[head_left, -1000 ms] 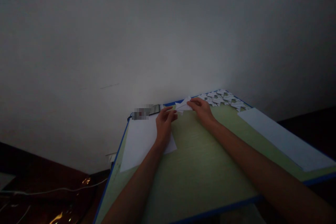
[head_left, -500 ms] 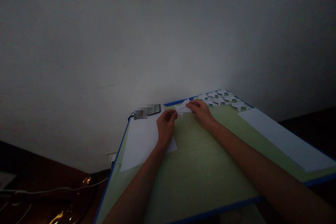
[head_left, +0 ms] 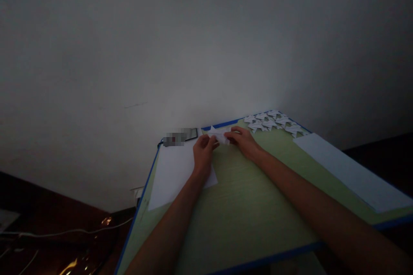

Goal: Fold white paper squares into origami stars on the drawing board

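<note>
Between my two hands, near the far edge of the green table (head_left: pixel 251 189), is a small folded white paper (head_left: pixel 220 135) with pointed corners. My left hand (head_left: pixel 203 152) pinches its left side between thumb and fingers. On the right side, the fingertips of my right hand (head_left: pixel 243 139) are closed on it. My fingers hide parts of the folds. A flat white sheet of paper (head_left: pixel 171 176) lies under and left of my left wrist. Several folded paper pieces (head_left: pixel 269 123), star-like with points, sit in rows at the far right corner.
A phone-like dark device (head_left: pixel 191 134), partly blurred out, rests at the far left corner on the sheet. A stack of white paper strips or sheets (head_left: pixel 351 172) lies along the right edge. Behind the table stands a grey wall (head_left: pixel 193 51); a white cable (head_left: pixel 77 233) runs at lower left.
My left fingers have closed on the folded paper. The paper has turned, its raised point now toward the left, and my right hand has shifted slightly left and nearer.
</note>
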`<state>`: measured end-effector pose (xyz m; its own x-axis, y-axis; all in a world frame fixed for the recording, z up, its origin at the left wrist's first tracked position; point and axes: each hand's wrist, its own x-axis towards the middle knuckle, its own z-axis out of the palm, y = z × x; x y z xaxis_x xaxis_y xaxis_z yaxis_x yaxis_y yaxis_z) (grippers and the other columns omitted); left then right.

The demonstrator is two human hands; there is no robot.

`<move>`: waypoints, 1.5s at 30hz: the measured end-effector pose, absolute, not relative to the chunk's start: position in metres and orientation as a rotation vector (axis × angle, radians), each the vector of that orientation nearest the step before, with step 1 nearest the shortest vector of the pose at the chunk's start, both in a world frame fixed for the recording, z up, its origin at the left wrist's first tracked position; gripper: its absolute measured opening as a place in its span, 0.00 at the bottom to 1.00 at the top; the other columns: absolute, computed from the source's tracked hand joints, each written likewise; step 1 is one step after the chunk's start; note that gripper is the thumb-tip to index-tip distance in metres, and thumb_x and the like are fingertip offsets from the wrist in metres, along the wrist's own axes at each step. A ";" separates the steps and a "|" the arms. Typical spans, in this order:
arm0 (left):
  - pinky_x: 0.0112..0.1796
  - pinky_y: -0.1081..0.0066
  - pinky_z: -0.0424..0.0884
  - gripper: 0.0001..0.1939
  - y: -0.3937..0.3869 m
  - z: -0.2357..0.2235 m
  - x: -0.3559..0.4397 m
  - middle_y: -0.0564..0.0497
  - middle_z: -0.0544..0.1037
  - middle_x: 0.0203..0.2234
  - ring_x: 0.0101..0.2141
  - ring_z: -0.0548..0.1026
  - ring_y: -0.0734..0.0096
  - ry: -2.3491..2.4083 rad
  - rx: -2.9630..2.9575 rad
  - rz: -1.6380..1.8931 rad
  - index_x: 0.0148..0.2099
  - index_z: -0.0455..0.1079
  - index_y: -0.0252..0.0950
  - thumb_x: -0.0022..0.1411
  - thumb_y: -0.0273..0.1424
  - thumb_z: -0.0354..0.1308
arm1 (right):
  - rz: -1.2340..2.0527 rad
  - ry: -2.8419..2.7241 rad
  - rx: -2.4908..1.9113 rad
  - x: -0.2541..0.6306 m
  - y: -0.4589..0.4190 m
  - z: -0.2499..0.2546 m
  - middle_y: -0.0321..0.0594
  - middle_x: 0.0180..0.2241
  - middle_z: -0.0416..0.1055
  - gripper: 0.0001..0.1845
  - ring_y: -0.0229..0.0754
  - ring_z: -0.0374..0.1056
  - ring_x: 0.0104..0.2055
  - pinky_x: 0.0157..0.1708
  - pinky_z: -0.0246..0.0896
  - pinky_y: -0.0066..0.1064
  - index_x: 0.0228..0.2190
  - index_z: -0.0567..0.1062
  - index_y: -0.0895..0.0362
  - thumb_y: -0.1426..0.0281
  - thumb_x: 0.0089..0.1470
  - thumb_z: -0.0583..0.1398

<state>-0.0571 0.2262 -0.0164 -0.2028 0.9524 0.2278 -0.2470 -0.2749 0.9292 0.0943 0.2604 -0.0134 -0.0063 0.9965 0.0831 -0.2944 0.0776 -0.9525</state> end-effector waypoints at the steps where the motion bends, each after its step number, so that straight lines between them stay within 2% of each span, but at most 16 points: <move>1: 0.43 0.60 0.76 0.19 0.226 -0.017 -0.058 0.45 0.81 0.37 0.38 0.79 0.64 0.966 1.090 1.649 0.39 0.74 0.34 0.51 0.42 0.71 | 1.290 -1.060 -0.925 0.095 0.259 -0.012 0.37 0.27 0.77 0.17 0.42 0.72 0.30 0.31 0.64 0.32 0.28 0.72 0.54 0.62 0.36 0.71; 3: 0.42 0.62 0.76 0.18 0.225 -0.017 -0.058 0.46 0.81 0.36 0.37 0.79 0.65 0.960 1.093 1.667 0.39 0.75 0.34 0.52 0.41 0.70 | 1.181 -1.114 -0.946 0.097 0.256 -0.009 0.39 0.33 0.78 0.20 0.43 0.73 0.34 0.33 0.65 0.33 0.36 0.75 0.53 0.64 0.39 0.70; 5: 0.39 0.65 0.75 0.16 0.224 -0.016 -0.059 0.47 0.81 0.34 0.34 0.79 0.67 0.997 1.107 1.666 0.39 0.76 0.34 0.53 0.41 0.69 | 0.924 -1.220 -0.957 0.101 0.254 -0.005 0.41 0.41 0.77 0.23 0.44 0.73 0.39 0.37 0.65 0.35 0.44 0.74 0.52 0.64 0.44 0.69; 7: 0.35 0.68 0.74 0.16 0.223 -0.015 -0.060 0.47 0.81 0.32 0.31 0.78 0.69 1.053 1.144 1.646 0.40 0.78 0.34 0.54 0.40 0.68 | 0.675 -1.397 -0.924 0.102 0.251 -0.003 0.42 0.45 0.76 0.19 0.45 0.72 0.42 0.40 0.65 0.36 0.45 0.75 0.51 0.64 0.50 0.66; 10: 0.33 0.69 0.72 0.17 0.222 -0.014 -0.060 0.47 0.82 0.32 0.30 0.77 0.68 1.109 1.251 1.603 0.44 0.79 0.33 0.55 0.39 0.67 | 0.521 -1.628 -0.868 0.100 0.248 -0.002 0.41 0.42 0.77 0.11 0.44 0.71 0.41 0.41 0.63 0.36 0.42 0.79 0.52 0.67 0.56 0.63; 13: 0.35 0.68 0.73 0.19 0.221 -0.013 -0.059 0.46 0.83 0.34 0.31 0.77 0.67 1.118 1.318 1.579 0.46 0.80 0.33 0.55 0.38 0.68 | 0.513 -1.713 -0.854 0.097 0.245 -0.004 0.41 0.38 0.77 0.10 0.43 0.71 0.37 0.37 0.63 0.34 0.41 0.81 0.52 0.67 0.58 0.62; 17: 0.35 0.68 0.73 0.23 0.219 -0.012 -0.058 0.47 0.82 0.32 0.30 0.76 0.68 1.142 1.303 1.616 0.50 0.79 0.33 0.53 0.38 0.70 | 0.523 -1.721 -0.811 0.096 0.245 -0.005 0.40 0.36 0.77 0.10 0.42 0.71 0.35 0.32 0.62 0.32 0.40 0.82 0.52 0.68 0.59 0.62; 22: 0.34 0.69 0.71 0.24 0.221 -0.014 -0.059 0.48 0.81 0.29 0.28 0.74 0.71 1.180 1.322 1.610 0.51 0.79 0.31 0.54 0.38 0.69 | 0.487 -1.748 -0.749 0.097 0.249 -0.010 0.40 0.35 0.76 0.12 0.40 0.69 0.34 0.32 0.63 0.30 0.44 0.83 0.52 0.69 0.60 0.62; 28: 0.35 0.68 0.71 0.23 0.219 -0.012 -0.059 0.46 0.82 0.31 0.29 0.74 0.69 1.190 1.352 1.587 0.51 0.79 0.31 0.56 0.38 0.68 | 0.462 -1.813 -0.729 0.099 0.250 -0.011 0.41 0.34 0.74 0.13 0.41 0.69 0.35 0.34 0.64 0.32 0.46 0.83 0.53 0.69 0.62 0.61; 35: 0.38 0.67 0.72 0.19 0.221 -0.013 -0.059 0.42 0.83 0.41 0.35 0.76 0.66 1.175 1.384 1.617 0.48 0.81 0.33 0.56 0.35 0.68 | 0.365 -1.839 -0.733 0.099 0.248 -0.012 0.41 0.34 0.73 0.12 0.41 0.69 0.36 0.37 0.65 0.33 0.45 0.83 0.50 0.68 0.63 0.61; 40: 0.37 0.68 0.70 0.17 0.222 -0.015 -0.059 0.43 0.84 0.39 0.34 0.76 0.66 1.191 1.373 1.619 0.46 0.82 0.34 0.56 0.36 0.67 | 0.361 -1.808 -0.725 0.098 0.246 -0.010 0.41 0.34 0.74 0.10 0.42 0.70 0.37 0.38 0.66 0.33 0.39 0.85 0.52 0.68 0.61 0.62; 45: 0.36 0.69 0.70 0.13 0.218 -0.008 -0.057 0.45 0.84 0.35 0.33 0.76 0.66 1.138 1.423 1.621 0.41 0.82 0.34 0.56 0.37 0.68 | 0.600 -1.634 -0.814 0.096 0.247 -0.004 0.40 0.33 0.78 0.06 0.41 0.73 0.34 0.34 0.65 0.31 0.34 0.82 0.55 0.67 0.55 0.66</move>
<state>-0.0573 0.2178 -0.0075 -0.1631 0.9095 0.3824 0.0506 -0.3793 0.9239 0.0960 0.2472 -0.0042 -0.1028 0.7772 0.6208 0.1905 0.6279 -0.7546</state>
